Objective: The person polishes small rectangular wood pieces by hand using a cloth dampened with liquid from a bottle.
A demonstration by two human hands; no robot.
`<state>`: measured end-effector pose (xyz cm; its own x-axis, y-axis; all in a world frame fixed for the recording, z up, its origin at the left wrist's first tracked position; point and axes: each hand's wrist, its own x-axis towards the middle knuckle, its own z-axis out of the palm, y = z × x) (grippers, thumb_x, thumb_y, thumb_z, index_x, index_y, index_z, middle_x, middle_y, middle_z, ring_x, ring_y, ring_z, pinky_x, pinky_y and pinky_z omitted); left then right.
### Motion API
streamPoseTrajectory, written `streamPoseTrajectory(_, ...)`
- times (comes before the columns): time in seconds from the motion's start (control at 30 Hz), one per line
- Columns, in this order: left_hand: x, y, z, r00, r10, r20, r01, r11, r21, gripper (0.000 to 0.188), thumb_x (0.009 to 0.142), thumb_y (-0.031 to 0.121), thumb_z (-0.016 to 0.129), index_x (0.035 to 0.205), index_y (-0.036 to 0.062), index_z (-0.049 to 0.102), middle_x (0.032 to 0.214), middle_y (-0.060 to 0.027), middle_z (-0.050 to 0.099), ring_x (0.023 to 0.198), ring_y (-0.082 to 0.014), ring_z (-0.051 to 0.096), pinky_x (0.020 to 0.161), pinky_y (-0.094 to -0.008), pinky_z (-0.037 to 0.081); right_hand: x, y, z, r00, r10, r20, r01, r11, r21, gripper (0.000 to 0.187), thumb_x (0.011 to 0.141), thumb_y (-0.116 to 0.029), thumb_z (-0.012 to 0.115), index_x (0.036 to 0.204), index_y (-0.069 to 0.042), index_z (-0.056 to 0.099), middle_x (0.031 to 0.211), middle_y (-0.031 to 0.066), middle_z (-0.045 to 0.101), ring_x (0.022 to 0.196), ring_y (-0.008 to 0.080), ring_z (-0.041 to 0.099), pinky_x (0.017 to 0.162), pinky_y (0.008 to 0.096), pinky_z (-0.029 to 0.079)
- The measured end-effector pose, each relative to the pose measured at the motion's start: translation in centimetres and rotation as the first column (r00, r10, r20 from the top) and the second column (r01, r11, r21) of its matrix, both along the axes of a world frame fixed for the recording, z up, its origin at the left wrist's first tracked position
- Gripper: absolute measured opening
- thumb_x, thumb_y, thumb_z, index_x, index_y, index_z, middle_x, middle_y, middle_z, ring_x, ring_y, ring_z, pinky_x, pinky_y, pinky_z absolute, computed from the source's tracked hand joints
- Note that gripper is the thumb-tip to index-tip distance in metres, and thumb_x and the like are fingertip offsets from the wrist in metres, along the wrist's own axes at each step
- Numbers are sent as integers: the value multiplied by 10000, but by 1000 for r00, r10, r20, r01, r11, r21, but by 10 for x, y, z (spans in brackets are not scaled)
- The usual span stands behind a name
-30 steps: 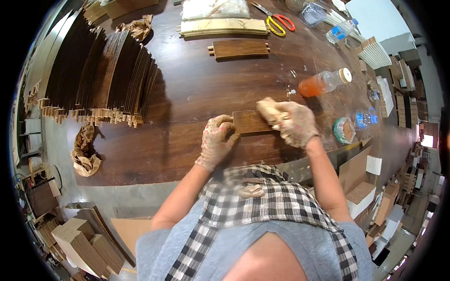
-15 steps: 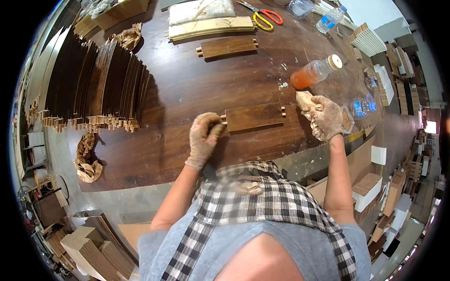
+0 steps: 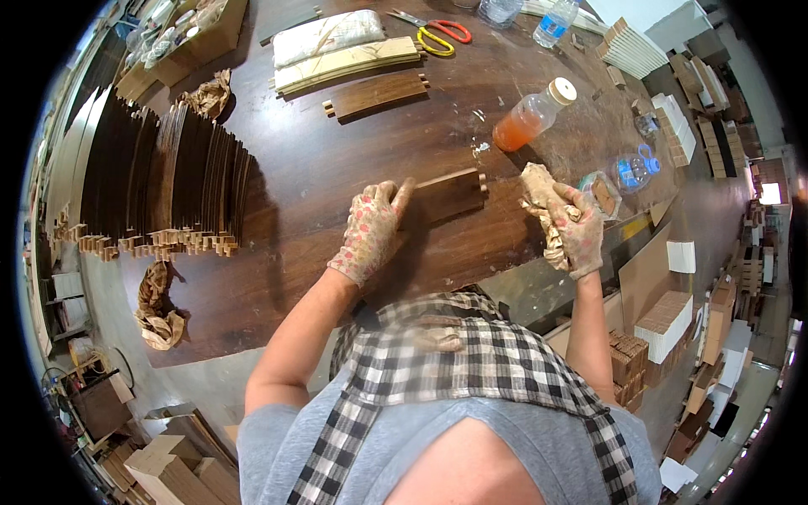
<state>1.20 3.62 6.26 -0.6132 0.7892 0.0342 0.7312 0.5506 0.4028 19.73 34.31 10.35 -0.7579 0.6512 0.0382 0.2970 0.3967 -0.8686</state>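
Head view: dark-brown pegged slat [image 3: 452, 195] on brown surface [image 3: 307, 172], 12 o'clock from checked apron [image 3: 471, 358]. Left hand [image 3: 368, 234] at slat's 9 o'clock end; can't tell if grip is clamped. Right hand [image 3: 581, 234] at slat's 3 o'clock, grip clamped on crumpled beige wad [image 3: 536, 181]. Orange-liquid bottle [image 3: 528, 120] at slat's 1 o'clock, stacked dark panels [image 3: 172, 181] at 9.

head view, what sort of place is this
Probably a woodworking workshop: a row of dark pegged slats, a similar wooden piece by the gloved left hand, and a broad worktable holding them.
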Motion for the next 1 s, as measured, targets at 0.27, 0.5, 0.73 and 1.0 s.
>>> streamPoseTrajectory(0.27,48,-31,-37,947,-279,-160,308,932,193,541,798,183,748,1323,163,623,1216,-83,609,1132,-305,584,979,-475,463,10,-15,-1,997,-19,-69,17,999,-33,328,903,-121,771,1177,48,706,1089,111,743,957,131,675,871,291,546)
streamPoseTrajectory(0.5,68,-35,-38,950,306,60,-306,878,368,979,676,240,918,1487,10,420,1278,-170,579,1195,-378,511,1033,-506,406,-33,-67,7,956,274,107,-294,906,304,361,847,-214,783,1153,-28,739,1093,167,749,998,292,734,884,375,573)
streamPoseTrajectory(0.73,63,-40,-55,938,300,175,-346,847,402,1005,686,147,896,1531,13,368,1314,-167,576,1206,-371,520,1054,-490,412,-71,-118,-6,836,538,111,-536,754,379,413,807,-321,804,1122,-60,741,958,137,719,855,296,716,762,399,583)
streamPoseTrajectory(1.0,53,-52,-53,970,195,146,-237,887,395,711,743,-21,771,1411,72,546,1377,-180,559,1220,-403,529,1060,-482,433,-27,-127,-44,746,652,134,-602,576,552,329,802,-266,778,1068,-83,714,1017,127,711,892,310,698,757,398,577)
